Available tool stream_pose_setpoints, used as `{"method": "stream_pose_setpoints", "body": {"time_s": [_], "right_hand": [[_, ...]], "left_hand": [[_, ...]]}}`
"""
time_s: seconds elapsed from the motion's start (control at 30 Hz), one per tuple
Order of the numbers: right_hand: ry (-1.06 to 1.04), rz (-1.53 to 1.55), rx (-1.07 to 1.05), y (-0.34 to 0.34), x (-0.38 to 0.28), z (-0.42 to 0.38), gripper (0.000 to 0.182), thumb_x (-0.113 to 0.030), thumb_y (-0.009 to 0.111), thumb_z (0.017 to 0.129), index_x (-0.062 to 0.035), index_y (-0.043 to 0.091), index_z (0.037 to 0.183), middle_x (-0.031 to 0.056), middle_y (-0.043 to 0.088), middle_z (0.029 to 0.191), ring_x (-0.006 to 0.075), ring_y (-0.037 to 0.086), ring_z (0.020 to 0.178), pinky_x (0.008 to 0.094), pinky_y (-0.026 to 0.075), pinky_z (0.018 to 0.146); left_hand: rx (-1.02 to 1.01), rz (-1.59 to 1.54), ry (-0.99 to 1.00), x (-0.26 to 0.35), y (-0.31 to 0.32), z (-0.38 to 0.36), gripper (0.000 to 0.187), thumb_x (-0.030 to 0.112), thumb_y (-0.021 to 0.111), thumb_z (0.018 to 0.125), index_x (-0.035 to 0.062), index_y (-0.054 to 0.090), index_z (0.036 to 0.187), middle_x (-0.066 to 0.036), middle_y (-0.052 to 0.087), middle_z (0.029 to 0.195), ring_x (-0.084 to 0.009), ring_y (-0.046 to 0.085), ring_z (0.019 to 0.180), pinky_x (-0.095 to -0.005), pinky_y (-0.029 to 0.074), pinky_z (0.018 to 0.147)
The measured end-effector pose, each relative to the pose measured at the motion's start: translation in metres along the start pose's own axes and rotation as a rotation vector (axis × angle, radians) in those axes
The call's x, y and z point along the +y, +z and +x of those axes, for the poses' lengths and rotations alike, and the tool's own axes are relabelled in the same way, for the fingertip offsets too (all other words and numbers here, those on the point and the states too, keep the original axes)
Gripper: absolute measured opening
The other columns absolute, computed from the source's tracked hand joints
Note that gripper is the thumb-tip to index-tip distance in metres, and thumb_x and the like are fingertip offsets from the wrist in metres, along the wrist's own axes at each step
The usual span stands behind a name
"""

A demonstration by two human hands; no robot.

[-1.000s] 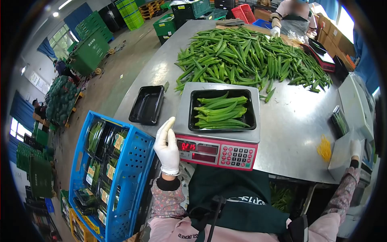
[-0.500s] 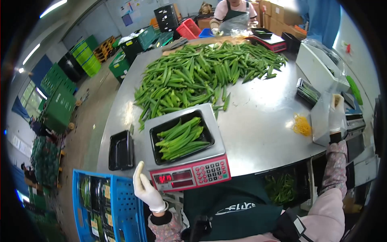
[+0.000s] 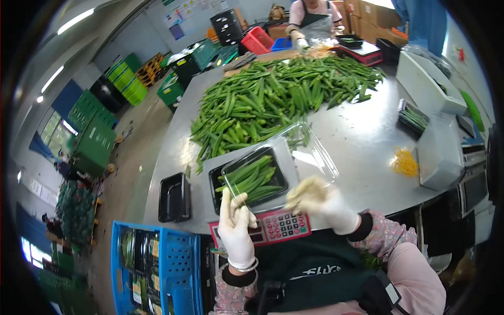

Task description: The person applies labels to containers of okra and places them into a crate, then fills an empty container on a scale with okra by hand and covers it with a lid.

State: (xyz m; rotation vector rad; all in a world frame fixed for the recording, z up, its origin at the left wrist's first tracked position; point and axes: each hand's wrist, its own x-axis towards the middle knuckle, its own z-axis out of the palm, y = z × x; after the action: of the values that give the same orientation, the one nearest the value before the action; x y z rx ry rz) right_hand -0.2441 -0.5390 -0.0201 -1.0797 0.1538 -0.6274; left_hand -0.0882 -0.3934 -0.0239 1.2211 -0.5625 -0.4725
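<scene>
Both hands have shifted: the right hand [image 3: 333, 212] has come from the white box [image 3: 438, 157] by the table's right edge to the scale [image 3: 287, 226], and the left hand [image 3: 239, 239] has risen over the near rim of the tray [image 3: 214, 193]. A clear lid [image 3: 313, 149] now spans the tray. The left fingers look nearly closed, pinching its near-left corner; the right fingers are curled near the lid, their hold too blurred to tell.

Below lies the okra [image 3: 251, 176] in the tray, on the scale near the table's near-left corner. The lid sits askew, so pressing now could catch okra tips under its rim or crack the thin plastic. Uneven pushing could tip the tray; a low far rim might snag the heap [image 3: 262, 100].
</scene>
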Motion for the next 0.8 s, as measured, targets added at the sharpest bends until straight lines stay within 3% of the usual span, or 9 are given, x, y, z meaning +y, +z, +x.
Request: {"method": "stream_pose_setpoints", "body": {"time_s": [0.1,0.2,0.3,0.33,0.4,0.53,0.6,0.73,0.8], "right_hand": [[0.061,0.095,0.188,-0.020,0.006,0.025,0.034,-0.014,0.066,0.096,0.0005,0.055,0.125,0.0043,0.066,0.095,0.0092,0.062,0.084,0.0244,0.051,0.074],[-0.035,-0.280,0.340,-0.045,0.028,0.054,0.040,-0.017,0.067,0.096,0.0009,0.057,0.130,0.0016,0.064,0.085,0.0073,0.060,0.078,0.0238,0.048,0.070],[0.014,-0.601,0.302,-0.055,0.051,0.073,0.043,-0.023,0.068,0.094,0.0006,0.061,0.129,0.0002,0.063,0.075,0.0063,0.059,0.071,0.0234,0.047,0.065],[0.024,-0.609,0.316,-0.051,0.056,0.076,0.042,-0.025,0.070,0.093,0.0003,0.064,0.126,0.0004,0.063,0.071,0.0063,0.058,0.067,0.0239,0.046,0.062],[0.022,-0.685,0.343,-0.042,0.061,0.083,0.042,-0.030,0.071,0.091,-0.0018,0.066,0.122,0.0034,0.061,0.065,0.0082,0.057,0.059,0.0266,0.047,0.058],[-0.046,-0.927,0.333,-0.025,0.053,0.092,0.041,-0.034,0.070,0.090,-0.0045,0.068,0.118,0.0079,0.062,0.065,0.0168,0.061,0.058,0.0308,0.049,0.059],[-0.048,-1.054,0.330,-0.020,0.052,0.097,0.040,-0.036,0.069,0.089,-0.0062,0.068,0.116,0.0114,0.062,0.064,0.0278,0.064,0.060,0.0377,0.051,0.061],[0.033,-1.161,0.312,-0.008,0.048,0.098,0.042,-0.039,0.068,0.089,-0.0065,0.067,0.115,0.0121,0.066,0.072,0.0316,0.066,0.067,0.0418,0.051,0.064],[0.003,-1.171,0.300,-0.005,0.048,0.096,0.041,-0.032,0.066,0.091,-0.0051,0.064,0.122,0.0167,0.069,0.096,0.0320,0.068,0.087,0.0403,0.052,0.076]], "left_hand": [[0.082,0.111,-0.006,0.007,-0.016,0.015,0.055,0.000,0.051,0.098,-0.0046,0.034,0.150,-0.015,0.062,0.120,-0.0065,0.051,0.067,-0.0201,0.043,0.057],[0.085,0.238,0.003,-0.002,-0.025,0.034,0.052,0.002,0.055,0.098,-0.0043,0.040,0.148,-0.014,0.064,0.118,-0.0054,0.049,0.065,-0.0194,0.041,0.056],[0.153,0.576,0.362,-0.028,-0.036,0.054,0.048,0.004,0.055,0.099,-0.0039,0.045,0.145,-0.015,0.065,0.124,-0.0146,0.063,0.093,-0.0273,0.051,0.084],[0.162,0.576,0.359,-0.030,-0.040,0.058,0.048,0.004,0.055,0.099,-0.0039,0.045,0.145,-0.015,0.065,0.124,-0.0146,0.063,0.093,-0.0273,0.051,0.084],[0.215,0.869,0.477,-0.031,-0.050,0.063,0.046,0.005,0.057,0.096,-0.0053,0.050,0.140,-0.021,0.063,0.127,-0.0305,0.061,0.115,-0.0395,0.046,0.100],[0.268,0.855,0.364,-0.040,-0.066,0.064,0.037,0.009,0.053,0.098,-0.0070,0.057,0.132,-0.026,0.061,0.130,-0.0367,0.057,0.123,-0.0399,0.042,0.106],[0.280,0.788,0.313,-0.043,-0.066,0.062,0.038,0.008,0.052,0.099,-0.0073,0.056,0.133,-0.026,0.060,0.132,-0.0361,0.057,0.123,-0.0385,0.042,0.106],[0.271,0.648,0.224,-0.053,-0.075,0.063,0.039,0.009,0.048,0.101,-0.0095,0.053,0.135,-0.026,0.058,0.135,-0.0324,0.058,0.125,-0.0343,0.042,0.105],[0.275,0.595,0.205,-0.055,-0.077,0.062,0.039,0.009,0.047,0.102,-0.0104,0.053,0.135,-0.026,0.059,0.135,-0.0305,0.058,0.125,-0.0336,0.043,0.105]]}}
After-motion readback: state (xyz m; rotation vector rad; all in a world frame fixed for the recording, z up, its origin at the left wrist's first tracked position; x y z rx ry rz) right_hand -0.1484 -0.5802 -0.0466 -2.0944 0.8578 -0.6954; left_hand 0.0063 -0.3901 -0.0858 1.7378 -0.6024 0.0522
